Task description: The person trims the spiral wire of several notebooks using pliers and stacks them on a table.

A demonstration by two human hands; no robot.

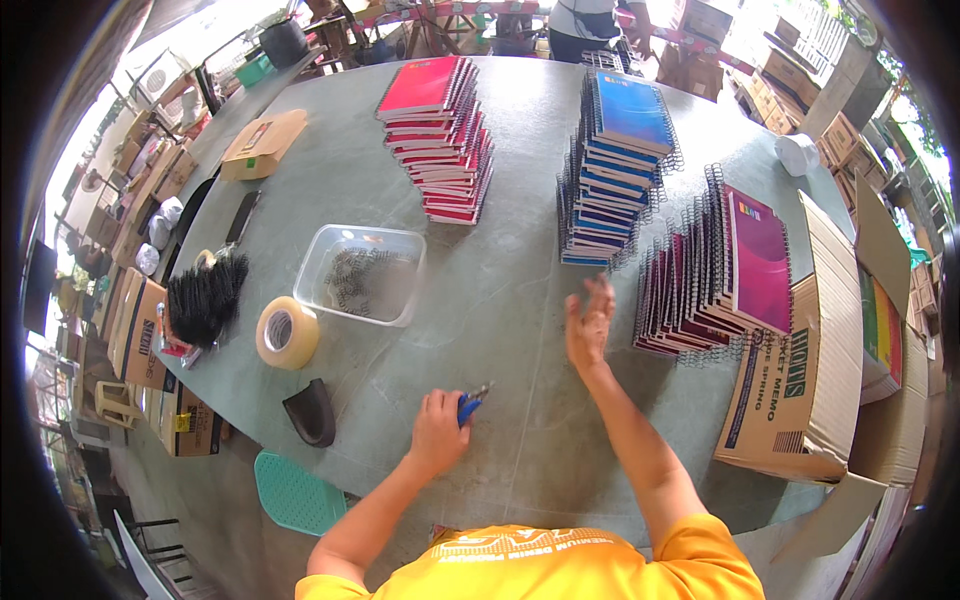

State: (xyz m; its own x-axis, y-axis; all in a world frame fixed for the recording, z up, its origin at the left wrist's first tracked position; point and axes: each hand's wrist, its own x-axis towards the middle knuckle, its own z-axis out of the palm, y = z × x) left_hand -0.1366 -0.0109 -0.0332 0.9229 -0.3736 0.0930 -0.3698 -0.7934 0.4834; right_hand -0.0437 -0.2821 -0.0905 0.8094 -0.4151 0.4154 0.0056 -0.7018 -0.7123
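My left hand (440, 428) rests on the grey table (500, 320) near its front edge, closed around blue-handled pliers (470, 403) whose metal tip points right. My right hand (590, 322) hovers open above the table, fingers spread, holding nothing. It is just left of a leaning stack of magenta spiral notebooks (730, 265). A tall stack of blue spiral notebooks (618, 165) stands beyond it, and a stack of red notebooks (442, 135) sits farther left.
A clear plastic tub (362, 273) with black spiral bindings sits left of centre. Beside it are a tape roll (287, 333), a pile of black spirals (205, 297) and a black dispenser (311, 411). An open cardboard box (810, 370) stands right. Another person (585, 18) is at the far edge.
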